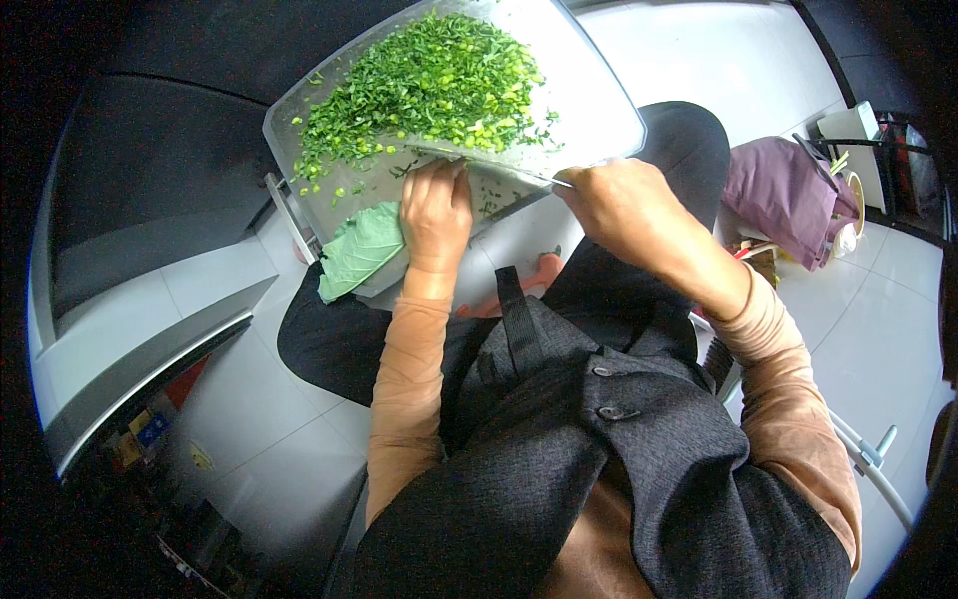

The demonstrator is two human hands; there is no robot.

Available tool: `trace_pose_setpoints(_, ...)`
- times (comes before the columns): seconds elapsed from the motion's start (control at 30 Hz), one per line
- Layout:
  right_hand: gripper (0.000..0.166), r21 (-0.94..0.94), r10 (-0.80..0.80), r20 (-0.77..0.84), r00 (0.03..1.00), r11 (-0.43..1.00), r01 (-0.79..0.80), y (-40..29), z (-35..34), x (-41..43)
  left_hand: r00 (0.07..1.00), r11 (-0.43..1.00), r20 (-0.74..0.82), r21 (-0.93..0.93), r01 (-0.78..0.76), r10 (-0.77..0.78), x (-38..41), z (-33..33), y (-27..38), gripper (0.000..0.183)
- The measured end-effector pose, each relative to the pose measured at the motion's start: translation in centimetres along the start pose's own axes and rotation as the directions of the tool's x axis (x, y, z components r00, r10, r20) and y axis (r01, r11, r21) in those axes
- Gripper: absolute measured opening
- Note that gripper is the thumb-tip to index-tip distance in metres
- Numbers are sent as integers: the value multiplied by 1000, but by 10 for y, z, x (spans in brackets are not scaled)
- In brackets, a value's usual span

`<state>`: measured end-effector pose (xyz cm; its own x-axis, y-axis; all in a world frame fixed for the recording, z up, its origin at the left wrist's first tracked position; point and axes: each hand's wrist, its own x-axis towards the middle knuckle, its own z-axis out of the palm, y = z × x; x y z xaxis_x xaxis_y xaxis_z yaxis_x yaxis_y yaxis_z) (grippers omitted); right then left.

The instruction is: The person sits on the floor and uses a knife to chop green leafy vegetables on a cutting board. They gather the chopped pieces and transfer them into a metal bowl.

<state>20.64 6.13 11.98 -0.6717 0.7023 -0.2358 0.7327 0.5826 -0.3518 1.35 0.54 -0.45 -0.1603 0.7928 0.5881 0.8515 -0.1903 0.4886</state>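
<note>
My right hand point(617, 196) grips the handle of a kitchen knife point(516, 166). Its blade reaches left across the cutting board point(606, 97), just beyond my left fingertips. My left hand point(438, 213) is curled, palm down, over the near part of the board. A broad pale green leaf point(363, 247) with visible veins sticks out from beneath that hand and hangs over the near edge. A bit of green shows at the fingertips; the rest under the fingers is hidden. Beyond the blade lies a wide heap of finely chopped greens point(441, 82), with scraps scattered around it.
Dark-trousered legs point(329, 348) flank the board. Below its near edge an orange-red object point(542, 273) is partly visible. To the right a purple bag point(782, 195) stands on the tiled floor point(861, 314), near a black rack point(876, 142). A dark panel point(150, 195) rises at left.
</note>
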Motion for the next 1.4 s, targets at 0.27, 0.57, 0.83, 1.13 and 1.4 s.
trace_pose_setpoints(0.27, 16, -8, -101, -45, 994, 995, 101, -28, 27, 63, 999, 1000, 37, 11, -7, 6, -1, -1, 0, 16)
trace_pose_setpoints(0.57, 20, 23, -31, -69, 997, 999, 33, -13, 30, 45, 1000, 1000, 18, 21, -12, 12, -4, 0, -3, 13)
trace_pose_setpoints(0.83, 21, 84, 7, -101, 995, 997, 1, 0, 8, 13, 1000, 1000, -1, -9, -13, 13, -1, 0, -1, 15)
trace_pose_setpoints(1.13, 24, 38, -10, -83, 996, 999, 14, 4, 4, 0, 999, 1000, -26, 7, -20, 20, 0, 2, 0, 11)
trace_pose_setpoints(1.4, 23, 30, 11, -10, 1000, 999, -10, 5, -4, -4, 999, 999, 13, -34, 34, -33, -2, 1, 0, 14)
